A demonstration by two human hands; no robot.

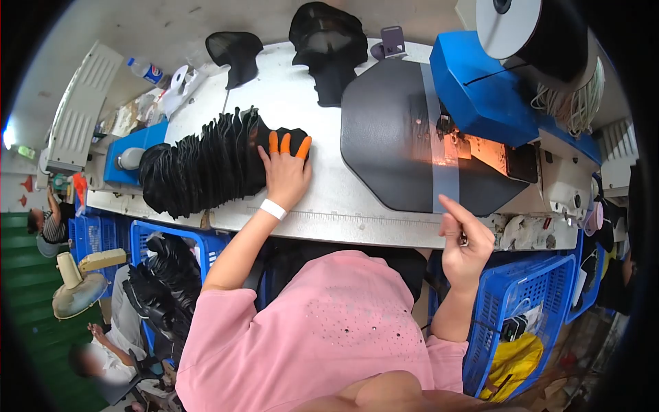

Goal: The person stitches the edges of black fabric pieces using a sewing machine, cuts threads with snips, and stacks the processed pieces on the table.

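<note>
My left hand [285,175], with orange finger covers on several fingertips and a white band at the wrist, lies with fingers spread on the right end of a stack of black fabric pieces [206,161]. The pieces stand fanned in a long row on the pale table. My right hand [468,247] is raised near the table's front edge, below the sewing machine's dark plate [384,137]. Its index finger points up and the other fingers are curled. A small metallic bit shows within the curl, too little to name.
The blue sewing machine [480,89] has a lit needle area and a large thread cone [511,27] above. Black shaped pieces [329,48] lie at the back. Blue crates [491,295] stand below the table on both sides. Other people sit at far left.
</note>
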